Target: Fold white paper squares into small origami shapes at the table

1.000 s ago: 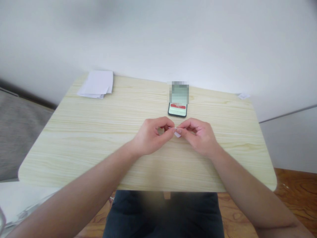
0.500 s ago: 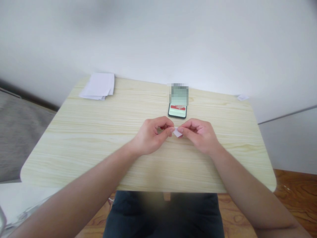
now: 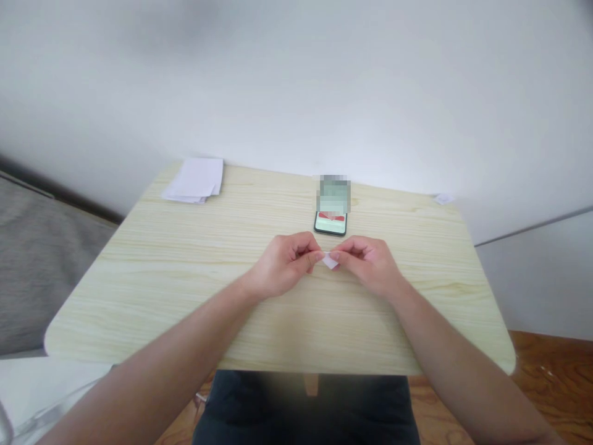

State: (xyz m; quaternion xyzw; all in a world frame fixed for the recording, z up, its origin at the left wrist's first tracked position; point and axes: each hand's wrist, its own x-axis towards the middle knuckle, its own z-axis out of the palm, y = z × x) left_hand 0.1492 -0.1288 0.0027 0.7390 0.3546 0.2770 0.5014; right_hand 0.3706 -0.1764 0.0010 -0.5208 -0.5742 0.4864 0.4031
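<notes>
White paper piece, just one and small, shows in the gap between two hands, near the middle of one pale wood-grain counter. I see the left hand grasping it at its left side, thumb and fingers pinched together, and the right hand pinching its right side in the same way. From my view I cannot tell whether the paper touches the surface below. Just beyond the hands I count one phone, lying screen up with one red band showing and its upper part blurred into blocks. One stack of white sheets sits at the far left corner; I cannot count its sheets. At the far right corner I find one small white scrap, well apart from both hands.
</notes>
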